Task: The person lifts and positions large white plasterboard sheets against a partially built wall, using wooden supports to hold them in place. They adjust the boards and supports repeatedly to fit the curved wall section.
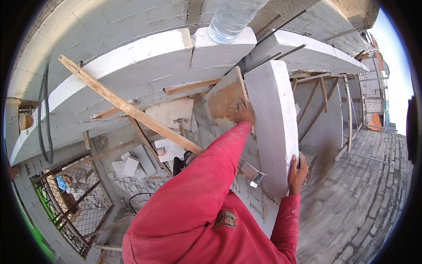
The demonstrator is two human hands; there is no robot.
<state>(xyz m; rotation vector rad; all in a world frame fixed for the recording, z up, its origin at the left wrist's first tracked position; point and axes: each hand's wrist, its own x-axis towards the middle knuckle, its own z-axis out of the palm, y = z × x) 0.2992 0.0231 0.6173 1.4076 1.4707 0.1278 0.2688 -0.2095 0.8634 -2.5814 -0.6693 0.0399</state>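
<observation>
A narrow wall of white blocks [269, 119] stands upright in front of me, with a hand on either side of it. On its left side a stained plywood board [224, 100] leans close against it. My left hand [245, 113] presses on the board near its right edge, fingers spread and partly bent. My right hand [298, 173] lies against the right face of the white wall lower down, fingers apart. Below the board, a bar with a shiny metal end [257, 179] sticks out beside the wall; its kind is unclear.
A long timber plank [127, 103] slants across the left, its lower end near my left sleeve. A large clear water bottle [226, 24] stands on the block wall top. Steel rods [281, 25] jut out behind. Broken blocks [136, 163] lie lower left. Right is a block-patterned surface [360, 198].
</observation>
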